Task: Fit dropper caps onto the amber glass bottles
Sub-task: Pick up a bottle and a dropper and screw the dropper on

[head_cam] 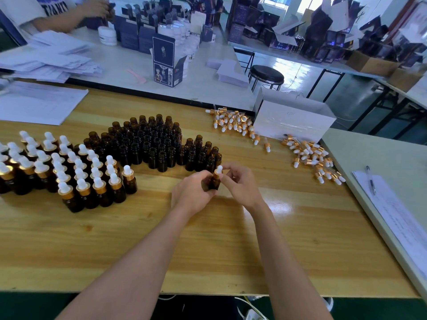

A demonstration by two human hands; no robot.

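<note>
My left hand [193, 192] grips an amber glass bottle [214, 183] upright just above the wooden table [208, 245]. My right hand [239, 184] pinches the gold-collared dropper cap [218, 170] with its white bulb, which sits on that bottle's neck. Behind my hands stands a crowd of uncapped amber bottles [152, 144]. To the left, several capped bottles [69, 172] stand in rows. Loose dropper caps lie in two heaps, one at the back [233, 123] and one at the right [312, 155].
A white cardboard box [291, 118] stands between the cap heaps. Sheets of paper [39, 102] lie at the back left. A pen [370, 180] rests on papers on the grey table to the right. Another person sits at the far table among dark cartons.
</note>
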